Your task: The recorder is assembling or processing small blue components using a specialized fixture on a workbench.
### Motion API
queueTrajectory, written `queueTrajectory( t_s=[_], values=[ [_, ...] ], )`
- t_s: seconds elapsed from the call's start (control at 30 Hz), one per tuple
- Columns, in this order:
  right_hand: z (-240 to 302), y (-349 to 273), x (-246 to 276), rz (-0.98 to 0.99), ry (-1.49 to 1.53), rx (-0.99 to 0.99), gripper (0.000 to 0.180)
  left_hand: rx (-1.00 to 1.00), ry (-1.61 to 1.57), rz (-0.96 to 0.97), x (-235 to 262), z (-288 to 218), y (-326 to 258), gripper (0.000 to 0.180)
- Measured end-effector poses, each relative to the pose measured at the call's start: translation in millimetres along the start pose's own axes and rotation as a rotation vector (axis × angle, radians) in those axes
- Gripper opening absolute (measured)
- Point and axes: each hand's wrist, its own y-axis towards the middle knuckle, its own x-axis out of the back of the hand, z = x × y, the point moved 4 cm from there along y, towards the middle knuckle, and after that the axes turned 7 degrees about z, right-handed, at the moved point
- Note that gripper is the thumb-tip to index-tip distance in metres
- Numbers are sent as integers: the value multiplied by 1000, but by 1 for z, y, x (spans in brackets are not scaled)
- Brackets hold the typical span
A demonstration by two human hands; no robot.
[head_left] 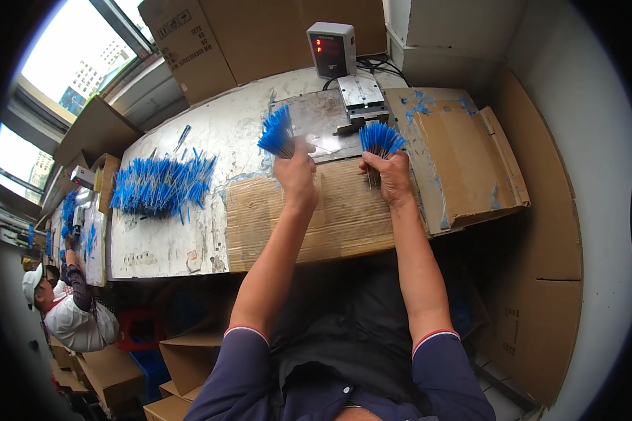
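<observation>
Over the cardboard-covered part of the bench, both my hands are closed around bundles of thin metal rods with blue ends. My left hand (298, 175) grips one bundle of blue-ended rods (277, 132) by its lower part, the blue ends fanning up and leftward. Further right, my right hand (394, 174) holds a second bundle of blue-ended rods (381, 139), blue ends upward, with the thumb across the rods. The exact kind of rod is too small to tell. Just beyond the hands stands a metal fixture (362, 97). Neither bundle visibly touches it.
A large pile of blue-ended rods (163, 186) lies left on the white bench (168, 247), near a pen (182, 137). Behind the fixture stands a box with a red display (332, 50). Flattened cardboard (465, 158) covers the right side. Another person (77, 319) sits far left.
</observation>
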Motion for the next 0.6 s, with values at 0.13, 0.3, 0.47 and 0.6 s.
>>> queueTrajectory(
  t_s=[0.13, 0.3, 0.47, 0.6],
  values=[
    [-7, 5, -18, 21, -10, -16, 8, -25, -20, -112, 58, -19, -9, 10],
    [4, -2, -15, -16, -30, 36, 14, -113, 63, -147, 116, -65, -61, 8],
    [-5, 5, 3, -11, -108, 13, 15, -261, 205, -388, 235, -135, -130, 7],
    [-13, 1, -4, 64, -178, -21, 14, -396, 346, -747, 361, -187, -189, 9]
  ],
)
